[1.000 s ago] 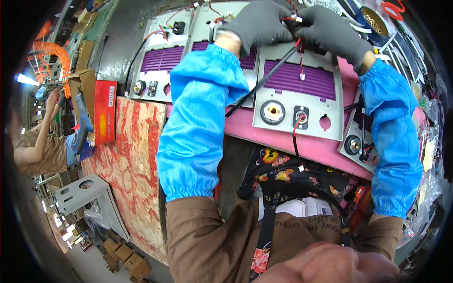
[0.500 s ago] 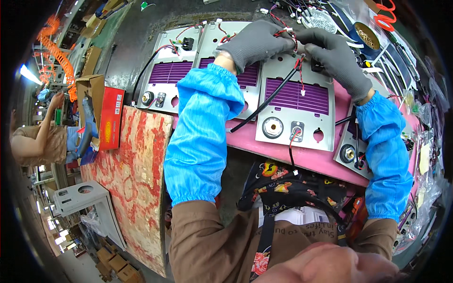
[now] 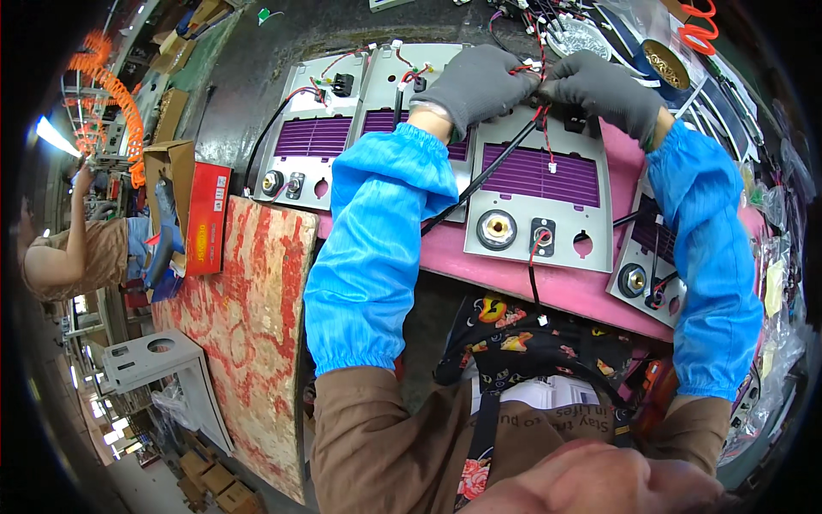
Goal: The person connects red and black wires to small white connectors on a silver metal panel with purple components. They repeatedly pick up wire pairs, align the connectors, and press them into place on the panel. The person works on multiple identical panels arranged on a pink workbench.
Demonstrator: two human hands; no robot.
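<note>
Both my hands wear grey gloves and meet above a grey metal panel [image 3: 529, 244] with a purple slatted grille [image 3: 541, 176]. My left hand [image 3: 484, 86] pinches a thin red-and-black wire with white connectors. My right hand [image 3: 604, 92] is closed at the same wire bundle, its fingertips close to the left ones. From that spot a thick black cable [image 3: 492, 176] slants down to the left, and a short wire with a white plug [image 3: 552, 167] hangs over the grille. The exact grip point is partly hidden by my fingers. A brass fitting [image 3: 497, 229] sits at the panel's lower left.
Similar panels [image 3: 312, 133] stand to the left, and another [image 3: 634, 278] lies at the right under my arm. A pink sheet [image 3: 548, 283] covers the bench. Behind are a bowl of small brass parts [image 3: 666, 64] and loose wires. A red box [image 3: 204, 218] and another person [image 3: 81, 248] are at left.
My right hand has tilted and its fingers have drawn in against the wires beside my left hand. My left hand has shifted slightly right and down.
</note>
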